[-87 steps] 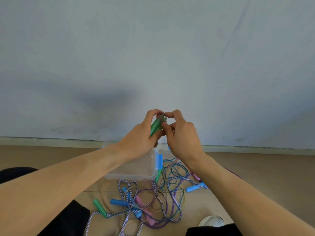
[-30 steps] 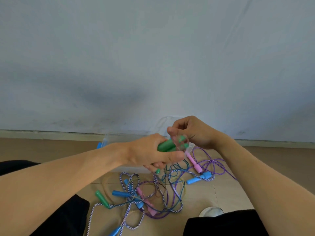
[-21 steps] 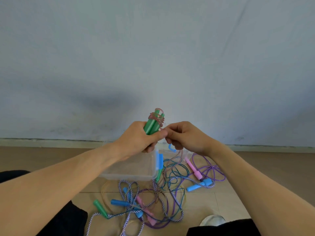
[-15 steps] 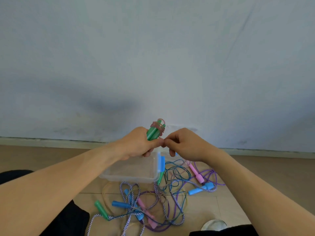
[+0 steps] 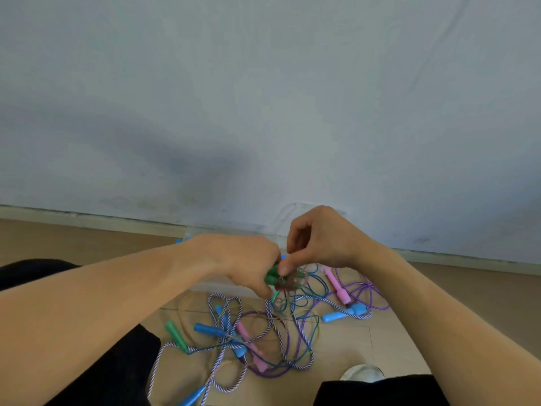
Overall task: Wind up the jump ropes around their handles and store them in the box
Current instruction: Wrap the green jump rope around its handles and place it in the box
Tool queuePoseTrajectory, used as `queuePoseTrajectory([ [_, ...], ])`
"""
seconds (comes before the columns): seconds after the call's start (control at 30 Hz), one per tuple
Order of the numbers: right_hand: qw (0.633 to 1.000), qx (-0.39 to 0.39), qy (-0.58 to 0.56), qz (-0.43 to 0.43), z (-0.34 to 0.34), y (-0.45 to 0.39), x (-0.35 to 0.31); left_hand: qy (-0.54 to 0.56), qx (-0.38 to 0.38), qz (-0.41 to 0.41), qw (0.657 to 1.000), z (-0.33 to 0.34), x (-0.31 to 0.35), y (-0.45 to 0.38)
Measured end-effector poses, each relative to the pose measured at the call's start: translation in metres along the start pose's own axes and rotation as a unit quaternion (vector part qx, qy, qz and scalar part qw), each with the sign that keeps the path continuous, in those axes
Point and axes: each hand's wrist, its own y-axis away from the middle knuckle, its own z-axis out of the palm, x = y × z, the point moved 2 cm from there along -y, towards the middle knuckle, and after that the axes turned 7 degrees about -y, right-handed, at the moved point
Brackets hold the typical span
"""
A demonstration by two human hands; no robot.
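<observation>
Green handles [image 5: 271, 276] of a jump rope sit side by side in the left hand [image 5: 234, 262], whose fingers are curled round them, above the floor [image 5: 380, 332] and in front of the box [image 5: 216, 284]. A clear, pinkish rope [image 5: 292, 281] is wound in coils round the end of the handles that sticks out to the right of the fist. The right hand [image 5: 319, 238] is just beside the left; its thumb presses on the handles by the coils, and its fingers are curled above, seemingly pinching the loose end of the rope, though the strand is too thin and blurred to be sure. Both forearms reach in from the bottom corners.

The box is clear plastic and lies on the floor by the wall [image 5: 263, 112], mostly hidden behind the hands; only its near wall and a bit of far rim show. A clear lid [image 5: 288, 213] seems to lean against the wall behind the right hand.

On the floor in front of the box lies a tangle of other ropes. A striped cord [image 5: 275, 323] loops through the middle of it, with thin purple [image 5: 363, 291] and blue cords [image 5: 314, 284] crossing it. Among them are a green handle [image 5: 175, 336] at the left, a blue handle [image 5: 209, 329] beside it, a pink handle [image 5: 250, 345] in the middle, another pink handle [image 5: 336, 285] at the right and a light blue handle [image 5: 344, 314] just below that. One more blue handle [image 5: 193, 397] lies at the bottom edge. A white round object [image 5: 361, 372] shows near the person's right knee.
</observation>
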Motion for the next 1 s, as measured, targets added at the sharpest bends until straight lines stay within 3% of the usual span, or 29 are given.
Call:
queuePoseTrajectory([
  [0.1, 0.993, 0.000, -0.119, 0.023, -0.004, -0.001, 0.013, 0.037, 0.061, 0.039, 0.997, -0.012, 0.003, 0.004],
  [0.2, 0.980, 0.013, -0.196, 0.034, -0.009, -0.002, 0.016, 0.141, 0.104, 0.051, 0.983, -0.024, 0.004, 0.011],
  [0.37, 0.953, 0.041, -0.300, 0.021, -0.016, -0.007, 0.010, 0.376, 0.183, 0.036, 0.908, -0.047, 0.000, 0.019],
  [0.5, 0.964, 0.085, -0.250, 0.023, -0.016, -0.008, 0.008, 0.456, 0.276, -0.055, 0.844, -0.057, -0.025, 0.011],
  [0.63, 0.989, 0.060, -0.136, 0.019, -0.009, -0.004, 0.003, 0.295, 0.284, -0.168, 0.897, -0.052, -0.043, 0.005],
  [0.77, 0.990, 0.025, 0.139, -0.023, 0.007, 0.001, -0.008, 0.129, 0.218, -0.219, 0.942, -0.040, -0.039, -0.006],
  [0.87, 0.964, 0.008, 0.252, -0.080, 0.018, 0.005, -0.015, 0.013, 0.093, -0.191, 0.977, -0.024, -0.025, -0.008],
  [1.0, 0.975, 0.011, 0.212, -0.068, 0.010, 0.007, -0.021, -0.073, 0.019, -0.080, 0.994, -0.005, -0.015, -0.008],
])
